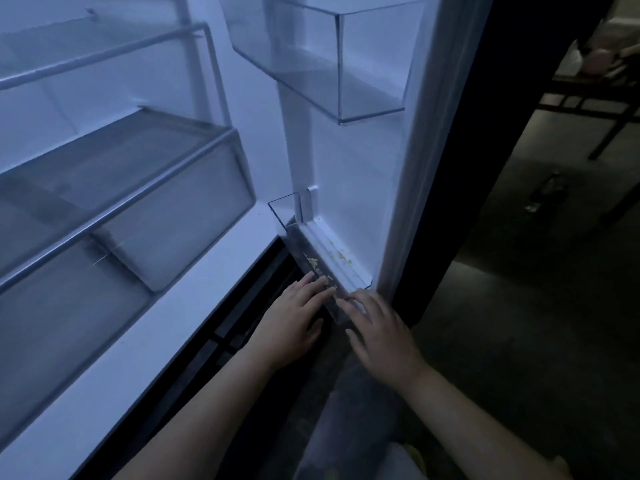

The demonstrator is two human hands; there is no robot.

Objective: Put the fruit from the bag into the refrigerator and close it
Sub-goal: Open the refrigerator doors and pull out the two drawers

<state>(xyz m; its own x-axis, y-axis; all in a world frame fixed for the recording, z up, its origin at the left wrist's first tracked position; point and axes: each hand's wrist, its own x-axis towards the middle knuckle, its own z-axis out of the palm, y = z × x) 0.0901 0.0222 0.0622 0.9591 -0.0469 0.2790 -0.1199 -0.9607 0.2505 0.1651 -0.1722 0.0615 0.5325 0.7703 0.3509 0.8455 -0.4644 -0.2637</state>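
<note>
Left hand (291, 323) and right hand (377, 337) both lie flat, fingers straight, on the lower door bin (284, 211) of the open refrigerator (259, 150); yellowish bits (312, 263) inside, too dim to call fruit; crisper drawer (166, 216) off left.

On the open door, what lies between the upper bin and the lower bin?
Nothing: head view shows bare white door liner between upper bin and lower bin.

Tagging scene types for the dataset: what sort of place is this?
Probably a home kitchen, dimly lit. An open refrigerator with glass shelves, a crisper drawer and clear door bins fills the view; a dark table frame stands on the floor beyond the door, to the right.
</note>
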